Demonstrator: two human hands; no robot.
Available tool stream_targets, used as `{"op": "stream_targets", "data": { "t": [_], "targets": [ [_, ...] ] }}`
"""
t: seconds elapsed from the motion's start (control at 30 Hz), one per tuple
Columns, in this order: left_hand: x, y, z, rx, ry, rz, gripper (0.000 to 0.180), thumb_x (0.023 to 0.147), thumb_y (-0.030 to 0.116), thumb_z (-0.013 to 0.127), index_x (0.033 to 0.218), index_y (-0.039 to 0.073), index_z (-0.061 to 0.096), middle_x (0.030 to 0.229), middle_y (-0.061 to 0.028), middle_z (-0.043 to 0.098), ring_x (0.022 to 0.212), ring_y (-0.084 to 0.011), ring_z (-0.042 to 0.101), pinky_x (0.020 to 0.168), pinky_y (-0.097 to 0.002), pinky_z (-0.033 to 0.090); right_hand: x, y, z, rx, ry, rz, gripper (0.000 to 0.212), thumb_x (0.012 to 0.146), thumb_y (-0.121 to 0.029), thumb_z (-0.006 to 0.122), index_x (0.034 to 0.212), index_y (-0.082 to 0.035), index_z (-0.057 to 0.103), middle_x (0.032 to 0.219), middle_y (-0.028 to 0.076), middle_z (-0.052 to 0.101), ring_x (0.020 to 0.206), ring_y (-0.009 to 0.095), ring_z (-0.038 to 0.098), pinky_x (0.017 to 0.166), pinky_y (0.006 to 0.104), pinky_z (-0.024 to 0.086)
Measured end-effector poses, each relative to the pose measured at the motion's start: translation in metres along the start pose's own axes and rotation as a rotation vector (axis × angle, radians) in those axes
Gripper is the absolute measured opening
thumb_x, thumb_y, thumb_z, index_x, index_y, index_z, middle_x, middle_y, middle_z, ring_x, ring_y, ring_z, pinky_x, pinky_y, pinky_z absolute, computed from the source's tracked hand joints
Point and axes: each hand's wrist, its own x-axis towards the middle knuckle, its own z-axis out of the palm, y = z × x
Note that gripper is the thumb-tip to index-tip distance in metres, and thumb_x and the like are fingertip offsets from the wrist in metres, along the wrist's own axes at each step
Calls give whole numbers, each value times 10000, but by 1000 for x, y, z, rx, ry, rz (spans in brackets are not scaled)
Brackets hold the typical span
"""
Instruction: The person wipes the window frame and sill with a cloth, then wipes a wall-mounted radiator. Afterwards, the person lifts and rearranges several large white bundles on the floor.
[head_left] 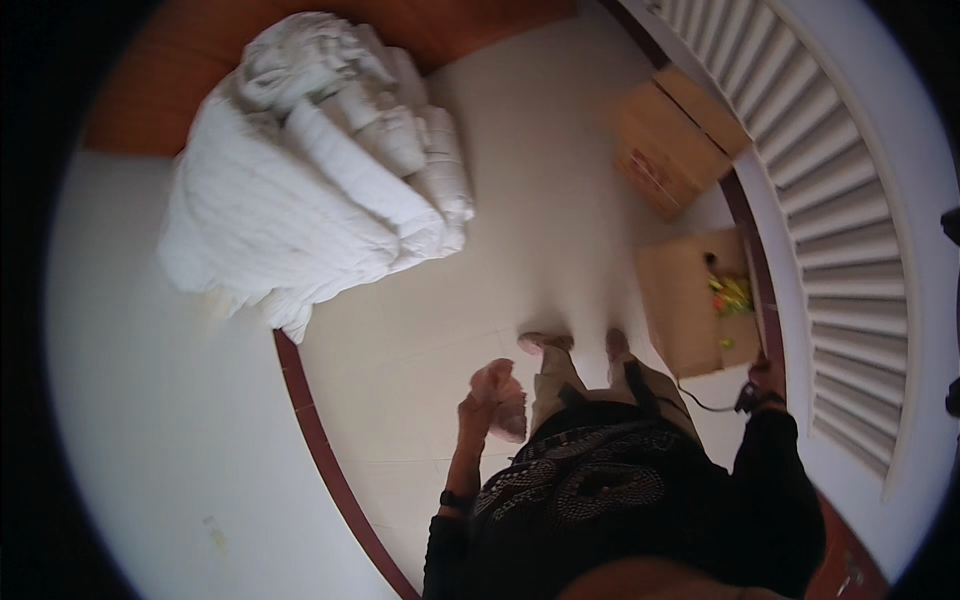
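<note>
My left hand (480,402) is closed on a crumpled pink cloth (509,405), held out to the left of my body above the tiled floor. My right hand (768,375) is at the near right corner of an open cardboard box (680,305). Its fingers are small and dark there, so I cannot make out whether they grip the rim. Inside the box, toward its right side, lie yellow-green things with bits of red (730,295). A dark cord (705,405) runs from a black device at my right wrist toward my trousers.
A second cardboard box (672,140) stands farther off beside a white ribbed radiator (830,210). Folded white quilts (330,160) are heaped at the far left, against reddish-brown wood (140,95). A pale wall (180,400) with a dark red baseboard (320,455) bounds the left side.
</note>
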Motion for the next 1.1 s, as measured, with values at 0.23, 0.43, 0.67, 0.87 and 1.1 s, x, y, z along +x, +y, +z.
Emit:
{"op": "stream_targets", "data": {
  "t": [0.23,0.43,0.67,0.87,1.1],
  "targets": [
    [21,-13,4,-106,-25,90,327,810,136,618,1081,-48,624,941,-44,668,849,-107,593,731,-278,502,13,11,-41,317,74,54,307,867,-289,570,861,8,648,677,248,621,637,429,613,523,477,464],
    [31,-9,-1,-308,-11,123,368,852,203,636,1113,-54,599,1025,-62,646,922,-131,595,784,-287,499,29,-7,-45,345,-55,-96,330,867,-288,558,849,32,636,689,202,632,691,389,625,573,469,491],
    [57,-27,-72,-498,190,150,426,845,309,660,1072,-50,626,971,-75,667,879,-142,611,757,-299,511,41,-155,-138,-252,-55,-292,279,880,-225,536,784,33,583,708,241,576,686,340,589,577,403,491],
    [100,-47,-132,-476,258,37,383,831,257,673,1061,-48,639,960,-71,674,875,-142,614,755,-294,512,57,-306,-167,1747,-309,205,155,888,-216,573,800,-96,531,749,-6,523,670,142,574,588,248,522],
    [139,-43,-171,-623,276,163,360,817,240,663,1050,-36,658,964,-64,682,877,-137,619,746,-299,513,68,-451,-187,1587,-584,96,115,897,-255,563,907,-141,574,723,-7,507,655,142,489,558,260,410]
  ]
}}
